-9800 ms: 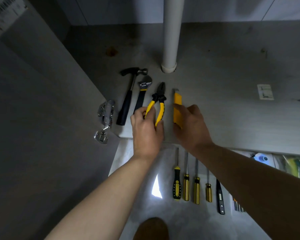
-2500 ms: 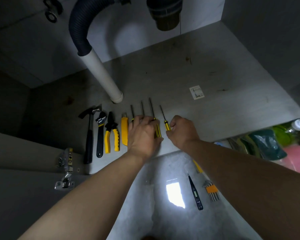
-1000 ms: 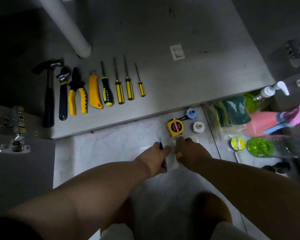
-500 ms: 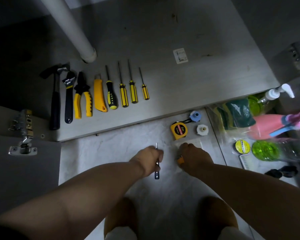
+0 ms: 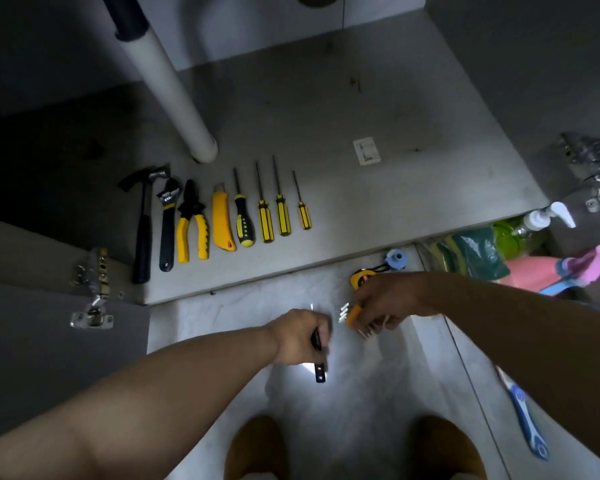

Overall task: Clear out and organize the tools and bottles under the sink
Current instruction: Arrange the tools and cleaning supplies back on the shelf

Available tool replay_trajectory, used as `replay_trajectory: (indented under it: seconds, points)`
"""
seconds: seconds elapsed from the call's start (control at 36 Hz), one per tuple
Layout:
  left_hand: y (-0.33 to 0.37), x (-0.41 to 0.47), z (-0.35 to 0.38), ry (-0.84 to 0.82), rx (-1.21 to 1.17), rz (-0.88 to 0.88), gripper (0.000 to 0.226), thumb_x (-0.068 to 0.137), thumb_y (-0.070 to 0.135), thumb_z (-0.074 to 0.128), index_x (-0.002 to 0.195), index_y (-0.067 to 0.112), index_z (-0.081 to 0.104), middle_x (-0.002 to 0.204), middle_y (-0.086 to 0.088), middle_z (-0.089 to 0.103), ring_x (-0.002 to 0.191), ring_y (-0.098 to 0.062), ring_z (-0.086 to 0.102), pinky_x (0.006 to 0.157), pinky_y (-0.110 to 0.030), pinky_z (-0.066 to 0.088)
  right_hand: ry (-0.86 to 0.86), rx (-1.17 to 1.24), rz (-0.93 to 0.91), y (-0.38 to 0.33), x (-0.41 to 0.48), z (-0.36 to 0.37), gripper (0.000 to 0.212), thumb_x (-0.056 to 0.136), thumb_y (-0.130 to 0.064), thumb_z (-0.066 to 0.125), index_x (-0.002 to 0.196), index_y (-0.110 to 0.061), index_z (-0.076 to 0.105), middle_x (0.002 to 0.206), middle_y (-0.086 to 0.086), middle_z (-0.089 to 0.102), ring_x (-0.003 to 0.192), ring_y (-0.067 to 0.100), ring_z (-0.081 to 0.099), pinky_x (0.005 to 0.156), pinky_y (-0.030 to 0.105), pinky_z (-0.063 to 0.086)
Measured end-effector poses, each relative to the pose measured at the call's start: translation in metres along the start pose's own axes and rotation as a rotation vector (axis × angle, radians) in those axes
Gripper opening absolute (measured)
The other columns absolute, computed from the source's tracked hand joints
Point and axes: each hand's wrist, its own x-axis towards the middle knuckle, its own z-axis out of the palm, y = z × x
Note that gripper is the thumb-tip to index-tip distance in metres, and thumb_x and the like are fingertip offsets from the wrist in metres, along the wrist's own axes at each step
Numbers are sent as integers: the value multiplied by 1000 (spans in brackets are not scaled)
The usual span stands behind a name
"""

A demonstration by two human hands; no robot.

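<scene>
Both forearms reach forward and down over the pale floor, palms down. The left hand (image 5: 300, 336) lies left of the tape (image 5: 358, 274) and nearer the person, its fingers curled round a dark tester pen (image 5: 319, 371). The pen's long axis runs almost straight away from the person, with the thin metal tip towards the cabinet floor (image 5: 413, 188) and the butt sticking out of the fist on the near side. The right hand (image 5: 387, 301) sits over the tape's near right part and hides most of it. Its fingers are curled round a set of hex keys (image 5: 354, 314) in an orange holder. The set lies on a slant: the short bent ends point left towards the pen tip, and the long ends show under the fingers, pointing back towards the person. Whether either thing touches the floor cannot be told. Half a second ago both fists were nearer the person. The right one left the tape and a white cap beside it in plain sight, and now it has gone up to the tape and covers the cap. The pen's heading is much as it was. Beyond the tape and to its left, the tool row (image 5: 222, 223), from hammer (image 5: 142, 233) to the smallest screwdriver (image 5: 304, 218), lies as before, shafts pointing away from the person.
</scene>
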Motion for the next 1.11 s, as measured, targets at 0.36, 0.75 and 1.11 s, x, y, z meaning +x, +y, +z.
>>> replay_trajectory:
  seconds: [0.36,0.75,1.11]
  points:
    - [31,-43,-119,127,-645,-31,14,92,3,70,105,8,69,95,-17,65,85,-18,75,82,-26,60,847,275,-193,-74,24,-54,5,82,-10,65,77,-10,67,61,5,72,51,14,69,50,23,52]
    - [12,-9,-155,878,-832,27,14,95,-3,63,107,3,67,88,-13,67,84,-24,71,85,-31,60,863,406,-269,-69,57,-50,23,77,-6,78,89,-13,61,85,15,73,75,31,75,75,49,62]
    - [18,63,-228,1042,-457,50,16,84,12,80,99,9,72,98,-7,72,91,-17,67,84,-30,54,1098,-142,-330,-60,49,-43,20,92,-29,64,105,-15,57,93,6,66,86,26,63,73,34,51]
